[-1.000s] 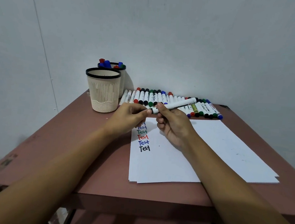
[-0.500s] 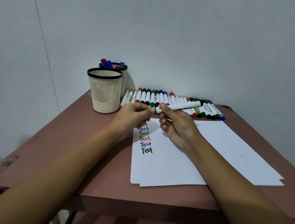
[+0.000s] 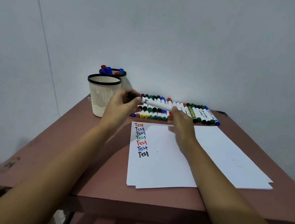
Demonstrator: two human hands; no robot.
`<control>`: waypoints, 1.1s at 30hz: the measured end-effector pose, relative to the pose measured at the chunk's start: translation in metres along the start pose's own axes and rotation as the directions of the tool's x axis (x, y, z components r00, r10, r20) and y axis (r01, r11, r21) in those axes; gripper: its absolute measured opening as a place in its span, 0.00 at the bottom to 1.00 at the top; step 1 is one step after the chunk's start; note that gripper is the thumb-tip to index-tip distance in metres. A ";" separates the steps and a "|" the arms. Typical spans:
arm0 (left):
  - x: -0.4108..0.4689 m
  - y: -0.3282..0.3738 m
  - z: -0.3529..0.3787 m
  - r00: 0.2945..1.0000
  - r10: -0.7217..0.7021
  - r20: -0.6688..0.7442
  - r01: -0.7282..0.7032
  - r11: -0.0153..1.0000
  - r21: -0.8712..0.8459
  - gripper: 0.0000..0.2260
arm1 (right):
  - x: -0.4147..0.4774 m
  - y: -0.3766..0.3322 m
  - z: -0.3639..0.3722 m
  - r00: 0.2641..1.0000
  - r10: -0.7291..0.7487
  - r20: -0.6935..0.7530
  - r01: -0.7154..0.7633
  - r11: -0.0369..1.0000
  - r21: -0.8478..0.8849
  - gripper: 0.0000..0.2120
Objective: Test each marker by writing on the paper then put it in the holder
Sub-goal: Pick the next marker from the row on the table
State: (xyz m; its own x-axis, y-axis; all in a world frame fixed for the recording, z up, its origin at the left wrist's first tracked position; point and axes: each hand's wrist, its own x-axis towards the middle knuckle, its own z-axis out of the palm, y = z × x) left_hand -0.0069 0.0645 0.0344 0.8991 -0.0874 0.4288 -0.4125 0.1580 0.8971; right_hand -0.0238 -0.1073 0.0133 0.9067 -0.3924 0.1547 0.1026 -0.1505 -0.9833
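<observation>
- Marker [image 3: 154, 103], white-barrelled with a black cap, lay level in the air above the row of loose markers [image 3: 199, 114]. Its capped end sat in the left hand [image 3: 124, 104], whose fingers curled round it.
- Right hand [image 3: 181, 127] hung relaxed at the barrel's three o'clock end, gripping nothing. Blur hid whether a fingertip touched the barrel.
- Paper [image 3: 161, 169] on the tabletop [image 3: 94, 169] carried seven "Test" words, the lowest in black, so the writing looked done and the stowing step was in hand.
- Front holder [image 3: 103, 94], cream with a black rim, stood at ten o'clock from the paper. Rear holder [image 3: 124, 76], just behind it at one o'clock, showed coloured caps.
- Next move would call for carrying the marker toward nine o'clock, tipping it upright and lowering it inside a rim without knocking the front holder.
</observation>
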 end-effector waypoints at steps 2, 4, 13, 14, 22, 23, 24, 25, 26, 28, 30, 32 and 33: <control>0.008 0.008 -0.003 0.996 0.074 -0.051 -0.067 0.989 0.130 0.06 | -0.001 0.007 0.003 0.988 -0.138 0.063 0.150 0.956 -0.252 0.15; 0.021 0.016 -0.008 0.987 0.113 -0.116 -0.085 0.972 0.221 0.07 | -0.002 0.013 0.006 0.966 -0.211 0.148 0.255 0.865 -0.432 0.14; 0.112 0.087 -0.061 0.919 0.315 -0.236 -0.128 0.806 0.578 0.11 | -0.004 0.027 0.011 0.884 -0.273 0.380 0.466 0.459 -0.756 0.15; 0.120 0.093 -0.066 0.916 0.326 -0.234 -0.126 0.787 0.604 0.12 | -0.004 0.027 0.011 0.885 -0.278 0.374 0.465 0.463 -0.755 0.16; 0.157 0.087 -0.078 0.938 0.313 -0.149 -0.085 0.625 0.776 0.12 | -0.004 0.028 0.010 0.892 -0.269 0.364 0.451 0.468 -0.760 0.16; 0.159 0.081 -0.077 0.944 0.296 -0.143 -0.074 0.616 0.784 0.13 | -0.004 0.028 0.010 0.891 -0.271 0.364 0.452 0.470 -0.758 0.17; 0.160 0.076 -0.077 0.949 0.281 -0.140 -0.062 0.606 0.793 0.14 | -0.004 0.028 0.010 0.890 -0.273 0.366 0.455 0.473 -0.755 0.17; 0.162 0.070 -0.076 0.952 0.271 -0.138 -0.053 0.596 0.801 0.15 | -0.004 0.029 0.010 0.888 -0.276 0.367 0.458 0.476 -0.751 0.17; 0.164 0.065 -0.076 0.954 0.267 -0.139 -0.047 0.589 0.806 0.15 | -0.004 0.029 0.010 0.887 -0.280 0.368 0.461 0.480 -0.747 0.17; 0.167 0.054 -0.074 0.955 0.264 -0.138 -0.044 0.582 0.812 0.14 | -0.004 0.030 0.010 0.884 -0.290 0.368 0.467 0.482 -0.742 0.17; 0.168 0.043 -0.073 0.960 0.248 -0.133 -0.034 0.569 0.822 0.12 | -0.003 0.031 0.010 0.879 -0.302 0.369 0.474 0.478 -0.740 0.17; 0.168 0.033 -0.072 0.971 0.208 -0.119 -0.020 0.565 0.825 0.10 | -0.003 0.031 0.010 0.879 -0.303 0.370 0.475 0.473 -0.742 0.17; 0.167 0.029 -0.072 0.977 0.186 -0.105 -0.018 0.560 0.828 0.09 | -0.003 0.031 0.010 0.877 -0.305 0.370 0.477 0.470 -0.743 0.17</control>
State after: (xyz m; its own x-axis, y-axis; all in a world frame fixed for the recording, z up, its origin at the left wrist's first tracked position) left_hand 0.1416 0.1255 0.1247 0.8167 0.0476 0.5750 -0.3679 -0.7248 0.5825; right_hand -0.0192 -0.1014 -0.0189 0.9158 0.0377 0.4000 0.1769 -0.9317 -0.3173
